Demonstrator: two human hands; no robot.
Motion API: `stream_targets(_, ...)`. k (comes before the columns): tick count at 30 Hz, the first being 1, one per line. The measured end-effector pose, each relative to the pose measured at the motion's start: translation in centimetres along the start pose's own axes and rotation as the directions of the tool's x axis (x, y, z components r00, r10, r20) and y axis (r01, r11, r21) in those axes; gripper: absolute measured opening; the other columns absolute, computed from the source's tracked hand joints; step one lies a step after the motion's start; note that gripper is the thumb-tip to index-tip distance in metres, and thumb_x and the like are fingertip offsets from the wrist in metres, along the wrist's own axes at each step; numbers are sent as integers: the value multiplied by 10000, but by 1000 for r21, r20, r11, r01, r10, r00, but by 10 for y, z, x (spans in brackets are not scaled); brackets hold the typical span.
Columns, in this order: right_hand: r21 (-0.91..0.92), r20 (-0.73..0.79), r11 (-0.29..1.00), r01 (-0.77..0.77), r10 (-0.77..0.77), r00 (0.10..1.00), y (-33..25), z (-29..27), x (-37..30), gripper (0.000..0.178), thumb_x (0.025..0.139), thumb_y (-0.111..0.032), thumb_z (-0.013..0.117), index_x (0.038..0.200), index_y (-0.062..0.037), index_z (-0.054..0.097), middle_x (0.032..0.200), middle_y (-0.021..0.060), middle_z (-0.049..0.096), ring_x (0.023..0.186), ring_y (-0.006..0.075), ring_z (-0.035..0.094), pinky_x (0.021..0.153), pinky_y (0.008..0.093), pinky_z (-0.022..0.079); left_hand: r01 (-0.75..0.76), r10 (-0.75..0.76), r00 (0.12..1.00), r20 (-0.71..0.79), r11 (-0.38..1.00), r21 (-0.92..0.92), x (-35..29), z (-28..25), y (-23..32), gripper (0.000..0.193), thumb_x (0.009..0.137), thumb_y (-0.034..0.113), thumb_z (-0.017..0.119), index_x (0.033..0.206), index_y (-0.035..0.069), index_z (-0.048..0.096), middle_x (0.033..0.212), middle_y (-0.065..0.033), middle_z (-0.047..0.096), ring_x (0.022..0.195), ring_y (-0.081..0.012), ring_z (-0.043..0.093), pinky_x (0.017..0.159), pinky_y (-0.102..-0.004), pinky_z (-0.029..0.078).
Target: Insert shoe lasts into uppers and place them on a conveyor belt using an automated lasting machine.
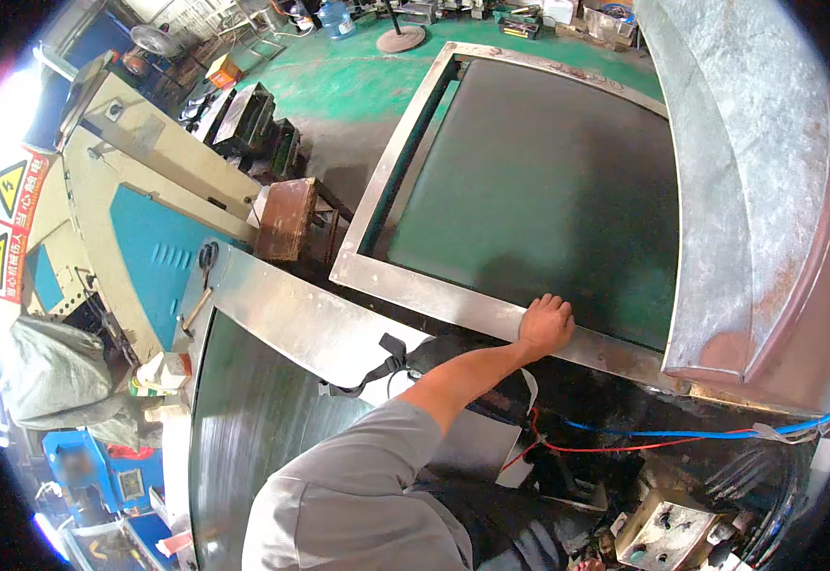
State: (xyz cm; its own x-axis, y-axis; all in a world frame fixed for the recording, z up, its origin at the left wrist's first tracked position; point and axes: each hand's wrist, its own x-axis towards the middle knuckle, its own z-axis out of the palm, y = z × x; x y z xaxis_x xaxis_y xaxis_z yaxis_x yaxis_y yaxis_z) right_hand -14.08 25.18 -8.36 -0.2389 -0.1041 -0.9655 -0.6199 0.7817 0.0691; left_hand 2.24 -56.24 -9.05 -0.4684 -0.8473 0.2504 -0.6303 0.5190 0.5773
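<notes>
On a workshop floor painted green, the person's left hand (545, 324) presses down on the near rail of a rectangular metal frame (391, 162), fingers curled over the rail's far edge, knuckles up, gripping the flat strip. The right hand is out of view. The frame lies flat, its long side rails running away from the hand toward the top of the picture, its near rail crossing from the hand's left down to its right. Inside the frame, beyond the fingers, the bare green floor (539, 190) shows through. To the right of the hand, a curved sheet of galvanized metal (748, 171) with rusty patches overlaps the frame's right side and hides that rail. To the left of the hand, a second flat metal strip (291, 319) lies near the frame's corner, beside a beige and blue machine (139, 219). Below the wrist, red and blue cables (643, 440) run over dark clutter. Open floor remains beyond the frame's far end.
</notes>
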Motion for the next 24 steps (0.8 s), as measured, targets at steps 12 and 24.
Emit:
stream_targets(12, 964, -197, -3, 266, -679, 707, 41, -4, 44, 699, 1018, -653, 537, 1541, -188, 534, 1314, 111, 615, 1116, 277, 579, 883, 530, 521, -6, 7, 994, -113, 1000, 11, -1, -18, -4, 162, 881, 193, 733, 960, 53, 748, 1077, -133, 651, 1113, -347, 605, 948, -494, 488)
stream_targets(24, 582, -425, -520, 626, 461, 779, -56, 64, -43, 313, 1102, -339, 638, 1353, -153, 668, 1302, 66, 707, 1141, 196, 689, 974, 369, 588, 154, -240, 966, -94, 832, -533, -1, 56, -46, 140, 875, 208, 710, 946, 92, 743, 986, -108, 701, 1006, -325, 654, 950, -504, 511)
